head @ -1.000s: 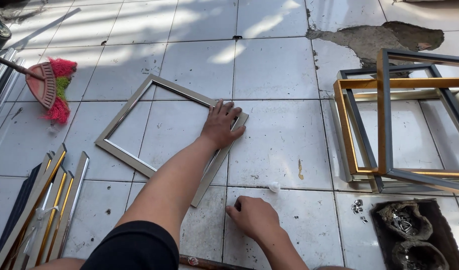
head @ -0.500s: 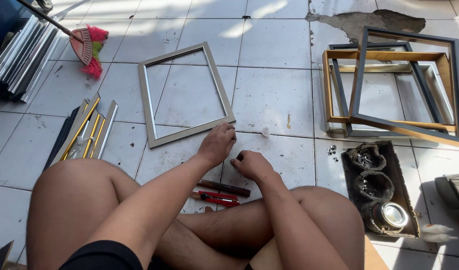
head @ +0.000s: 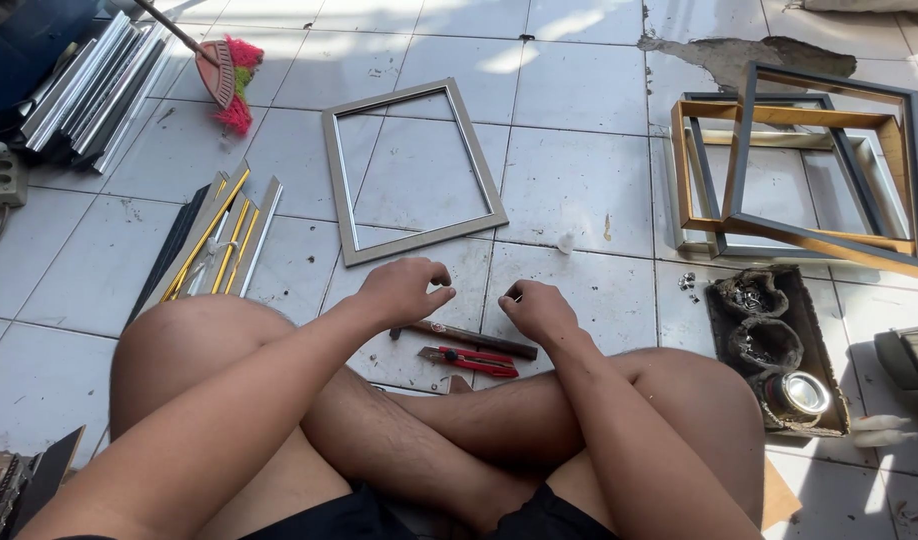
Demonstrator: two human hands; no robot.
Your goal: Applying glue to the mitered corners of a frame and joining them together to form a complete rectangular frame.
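On the white tiled floor (head: 579, 170), a person sits cross-legged before a flat grey rectangular picture frame (head: 411, 170). The left hand (head: 404, 290) hovers loosely curled, holding nothing. The right hand (head: 537, 310) is pinched closed; whether something small is between its fingers, I cannot tell. It seems the frame is being fastened; the next move needs the brown-handled hammer (head: 469, 337) lying just below the hands, beside a red utility knife (head: 469, 360). At the right, a dark cardboard tray (head: 724, 325) holds round tins with small metal parts.

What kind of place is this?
Probably a small picture-framing workshop on a tiled floor: a grey rectangular frame, stacked finished frames and bundles of gold-striped moulding strips.
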